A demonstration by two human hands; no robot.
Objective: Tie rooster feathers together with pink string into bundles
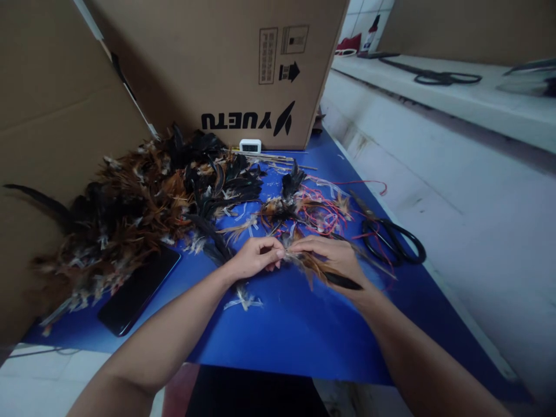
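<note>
Inverted YUETU print (pixel 248 119) beyond handheld feathers (pixel 320 269)

Above the blue table (pixel 347 341), the left hand (pixel 252 258) and right hand (pixel 336 250) are bare, as are the tapering left forearm (pixel 185 324) and right forearm (pixel 403 336), while plain black clothing (pixel 256 394), its fabric too dark to make out, shows below the table's near edge.

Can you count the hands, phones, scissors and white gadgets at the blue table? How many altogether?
Left hand and right hand: 2
Phone: 1
Scissors: 1 pair
White gadget: 1
Total: 5, without the feathers, which overlap too much to count
</note>
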